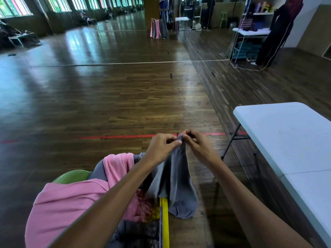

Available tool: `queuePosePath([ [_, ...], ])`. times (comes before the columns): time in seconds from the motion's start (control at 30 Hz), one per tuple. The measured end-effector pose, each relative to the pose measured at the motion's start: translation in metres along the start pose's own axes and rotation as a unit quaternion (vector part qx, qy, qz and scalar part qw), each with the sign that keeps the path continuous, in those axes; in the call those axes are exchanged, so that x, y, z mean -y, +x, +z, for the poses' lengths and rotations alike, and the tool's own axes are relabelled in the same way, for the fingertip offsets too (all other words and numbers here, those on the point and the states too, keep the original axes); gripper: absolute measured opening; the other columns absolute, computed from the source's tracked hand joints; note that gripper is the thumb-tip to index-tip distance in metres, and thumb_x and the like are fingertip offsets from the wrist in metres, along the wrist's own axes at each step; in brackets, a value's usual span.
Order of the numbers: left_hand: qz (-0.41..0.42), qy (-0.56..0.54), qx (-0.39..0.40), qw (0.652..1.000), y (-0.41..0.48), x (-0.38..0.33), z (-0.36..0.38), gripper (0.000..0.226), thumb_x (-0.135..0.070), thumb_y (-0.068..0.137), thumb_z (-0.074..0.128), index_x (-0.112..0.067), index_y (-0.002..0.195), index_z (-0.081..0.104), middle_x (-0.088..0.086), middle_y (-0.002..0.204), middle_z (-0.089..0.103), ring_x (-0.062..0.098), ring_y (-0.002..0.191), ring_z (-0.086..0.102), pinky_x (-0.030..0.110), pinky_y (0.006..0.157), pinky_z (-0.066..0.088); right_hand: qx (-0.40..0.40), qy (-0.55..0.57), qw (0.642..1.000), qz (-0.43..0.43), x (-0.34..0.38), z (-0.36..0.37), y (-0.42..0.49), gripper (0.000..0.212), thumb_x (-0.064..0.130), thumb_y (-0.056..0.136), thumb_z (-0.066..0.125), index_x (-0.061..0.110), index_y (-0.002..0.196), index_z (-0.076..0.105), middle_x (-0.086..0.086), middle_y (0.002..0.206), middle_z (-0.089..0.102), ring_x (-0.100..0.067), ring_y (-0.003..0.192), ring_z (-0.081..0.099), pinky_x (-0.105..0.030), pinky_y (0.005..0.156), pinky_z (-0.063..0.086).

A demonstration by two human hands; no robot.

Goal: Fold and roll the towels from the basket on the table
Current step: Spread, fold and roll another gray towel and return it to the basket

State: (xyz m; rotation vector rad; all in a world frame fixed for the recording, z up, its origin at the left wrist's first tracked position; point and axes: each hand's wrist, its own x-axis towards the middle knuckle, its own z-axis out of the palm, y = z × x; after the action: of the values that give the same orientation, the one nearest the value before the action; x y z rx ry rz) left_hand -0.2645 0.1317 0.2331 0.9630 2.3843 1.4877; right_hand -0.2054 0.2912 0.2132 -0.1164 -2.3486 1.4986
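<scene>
Grey towel point(173, 178) hangs at 6 o'clock in the view, its top edge pinched between thumb and fingers of both hands, left hand point(162, 146) and right hand point(198, 144) almost touching. Its lower end falls across the yellow rim of the basket point(164, 221). Pink towels point(71, 203) heap in the basket at 7 o'clock, and the white counter point(290, 140) stands apart at 4 o'clock on the wooden floor point(125, 97).

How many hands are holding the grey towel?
2. The left hand pinches the grey towel at its top; the right hand pinches it just beside, the fingertips nearly touching.
</scene>
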Motion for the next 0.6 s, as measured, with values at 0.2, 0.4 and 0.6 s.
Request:
queuePosePath([
  [0.2,-0.078,-0.058,0.032,0.995,-0.026,0.036,0.014,0.016,-0.022,0.093,0.062,-0.012,0.085,0.073,0.004,0.077,0.070,0.007,0.070,0.060,0.030,0.069,0.048,-0.117,0.031,0.990,0.071,0.016,-0.038,0.019,0.014,0.027,0.102,0.044,0.024,0.095,0.056,-0.005,0.095,0.061,-0.027,0.092,0.061,-0.051,0.089,0.052],
  [0.4,-0.051,-0.050,-0.030,0.997,-0.015,0.028,0.009,0.030,-0.026,0.095,0.055,0.000,0.082,0.064,0.013,0.072,0.061,0.010,0.068,0.051,0.040,0.067,0.045,-0.073,0.019,0.995,0.063,0.036,-0.034,0.024,0.024,0.018,0.104,0.040,-0.001,0.100,0.054,-0.001,0.081,0.047,-0.017,0.079,0.049,-0.027,0.074,0.046],
  [0.6,-0.011,-0.033,-0.013,0.999,0.013,-0.003,-0.003,0.019,-0.020,0.098,0.055,-0.016,0.093,0.073,-0.007,0.086,0.073,0.000,0.082,0.065,0.021,0.072,0.048,0.072,0.039,0.996,0.037,0.035,-0.003,0.012,0.024,0.025,0.099,0.053,0.003,0.091,0.060,0.003,0.078,0.054,-0.002,0.071,0.050,-0.015,0.064,0.041],
])
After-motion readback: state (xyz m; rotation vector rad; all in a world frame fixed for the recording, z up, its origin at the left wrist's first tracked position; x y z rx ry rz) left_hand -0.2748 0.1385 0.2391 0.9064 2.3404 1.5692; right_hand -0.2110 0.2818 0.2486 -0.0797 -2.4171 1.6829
